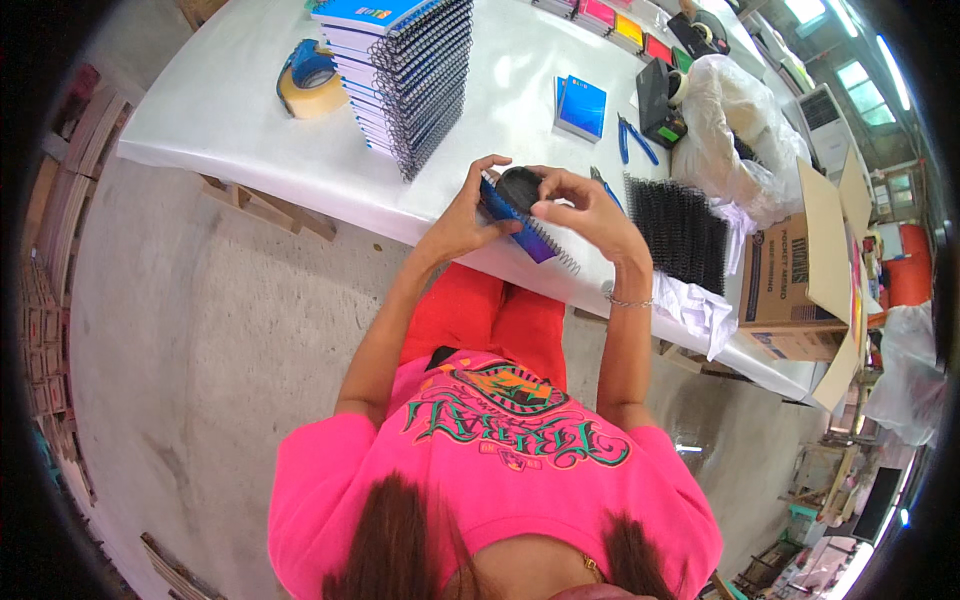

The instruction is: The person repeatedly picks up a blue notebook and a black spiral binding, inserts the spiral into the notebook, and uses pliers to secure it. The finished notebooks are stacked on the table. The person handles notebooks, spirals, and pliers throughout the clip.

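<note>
Blue notebook (pixel 536 243), seemingly in left grip (pixel 462 217)

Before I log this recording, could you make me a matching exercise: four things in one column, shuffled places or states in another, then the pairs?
Column one
1. Blue-purple notebook
2. Tall notebook stack
3. Heap of coils
4. Cardboard box

Column two
A. Black, lying to the right of the right hand
B. Flaps open, at the right of the white table
C. Held in the left hand
D. Next to a tape roll

Pairs: 1-C, 2-D, 3-A, 4-B
</note>
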The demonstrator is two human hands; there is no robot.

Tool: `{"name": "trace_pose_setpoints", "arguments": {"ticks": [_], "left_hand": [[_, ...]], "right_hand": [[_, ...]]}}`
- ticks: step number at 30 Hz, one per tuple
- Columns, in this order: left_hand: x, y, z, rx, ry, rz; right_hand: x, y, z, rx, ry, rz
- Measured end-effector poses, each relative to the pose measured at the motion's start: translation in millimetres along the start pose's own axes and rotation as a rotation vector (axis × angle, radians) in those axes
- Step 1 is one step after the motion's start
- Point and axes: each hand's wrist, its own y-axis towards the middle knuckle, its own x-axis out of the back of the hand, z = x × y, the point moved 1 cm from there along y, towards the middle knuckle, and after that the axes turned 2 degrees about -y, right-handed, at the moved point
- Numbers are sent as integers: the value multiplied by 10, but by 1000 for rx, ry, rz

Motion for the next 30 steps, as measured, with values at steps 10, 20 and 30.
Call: {"name": "trace_pose_setpoints", "arguments": {"ticks": [10,20,30], "left_hand": [[-221,-61,114,-53,182,-331],[-267,-121,-41,34,104,-423],[-105,-116,-180,70,6,-345]], "right_hand": [[231,185,-570,235,-394,-553],[158,-364,-962,-16,-711,-797],[-581,-574,-92,171,-336,-675]]}}
